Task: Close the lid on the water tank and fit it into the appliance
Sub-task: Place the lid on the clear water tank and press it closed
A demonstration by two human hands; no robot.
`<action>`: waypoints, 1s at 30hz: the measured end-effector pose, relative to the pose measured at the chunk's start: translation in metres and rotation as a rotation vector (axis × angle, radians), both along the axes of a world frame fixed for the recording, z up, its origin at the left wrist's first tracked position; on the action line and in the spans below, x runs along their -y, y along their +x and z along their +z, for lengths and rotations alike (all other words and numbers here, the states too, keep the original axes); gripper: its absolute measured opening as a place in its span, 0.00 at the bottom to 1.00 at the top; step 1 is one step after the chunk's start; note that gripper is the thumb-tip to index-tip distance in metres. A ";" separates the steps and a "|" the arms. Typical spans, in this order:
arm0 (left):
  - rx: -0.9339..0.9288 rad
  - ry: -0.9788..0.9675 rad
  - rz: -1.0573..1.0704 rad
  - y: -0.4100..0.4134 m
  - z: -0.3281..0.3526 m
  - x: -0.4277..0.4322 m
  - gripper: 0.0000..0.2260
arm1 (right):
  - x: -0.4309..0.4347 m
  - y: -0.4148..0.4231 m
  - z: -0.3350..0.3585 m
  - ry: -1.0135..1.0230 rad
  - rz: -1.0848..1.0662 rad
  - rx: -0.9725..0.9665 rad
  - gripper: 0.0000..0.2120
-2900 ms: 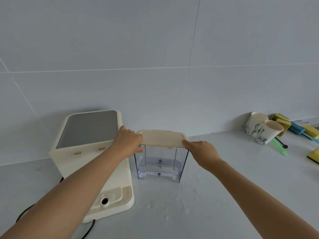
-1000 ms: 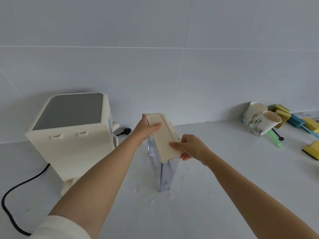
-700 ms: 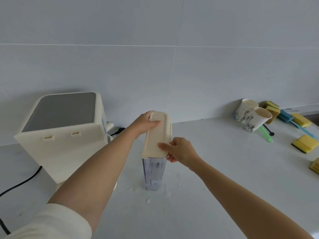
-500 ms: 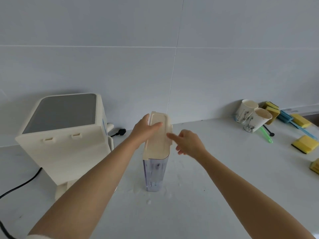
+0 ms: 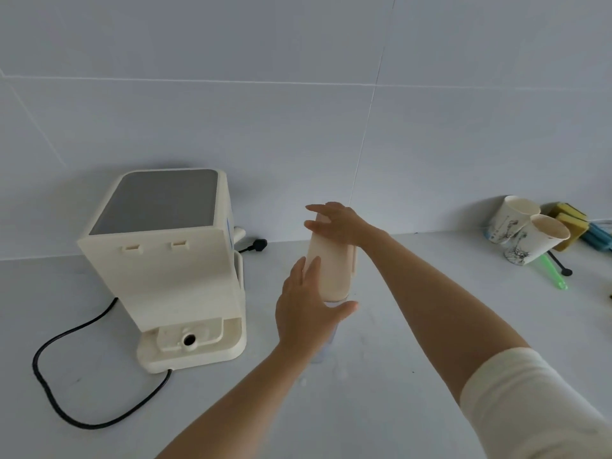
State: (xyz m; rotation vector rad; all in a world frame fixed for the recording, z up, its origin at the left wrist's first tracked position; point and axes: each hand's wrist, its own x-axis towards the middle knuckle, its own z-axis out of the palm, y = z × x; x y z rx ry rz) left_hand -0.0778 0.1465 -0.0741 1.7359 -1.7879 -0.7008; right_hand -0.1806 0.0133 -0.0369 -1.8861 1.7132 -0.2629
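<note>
The water tank stands on the counter to the right of the appliance, end-on to me, with its cream lid (image 5: 331,270) lying flat on top. A little of the clear tank body (image 5: 328,347) shows below my wrist. My left hand (image 5: 306,309) wraps the near end of the tank, thumb across the front and fingers up the left side. My right hand (image 5: 337,223) lies over the far end of the lid with its fingers curled down the left edge. The cream appliance (image 5: 165,260) has a grey top, and its low base (image 5: 192,342) with a round socket is bare.
A black power cord (image 5: 66,376) loops on the white counter left of the appliance, and a plug (image 5: 258,243) lies behind it. Two paper cups (image 5: 523,233), yellow and blue sponges (image 5: 569,220) and a green stick (image 5: 553,273) sit at the far right by the tiled wall.
My hands have swapped ends: the left came from the far end of the lid to the near end, the right went from the near side to the far end. The tank stays beside the appliance.
</note>
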 end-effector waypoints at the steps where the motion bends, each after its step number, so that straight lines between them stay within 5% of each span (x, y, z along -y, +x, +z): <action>1: 0.022 -0.020 0.008 0.000 -0.001 0.000 0.42 | 0.001 0.000 0.000 0.009 0.014 -0.053 0.25; 13: -0.178 -0.075 0.056 0.025 -0.006 0.009 0.33 | -0.008 -0.023 0.012 0.027 0.035 -0.099 0.20; 19: -0.399 -0.023 -0.056 0.064 -0.008 0.028 0.32 | -0.030 -0.040 0.012 0.099 -0.069 -0.003 0.26; 30: -0.463 -0.002 -0.143 0.099 -0.011 0.059 0.30 | -0.077 -0.057 0.002 0.183 -0.145 0.166 0.27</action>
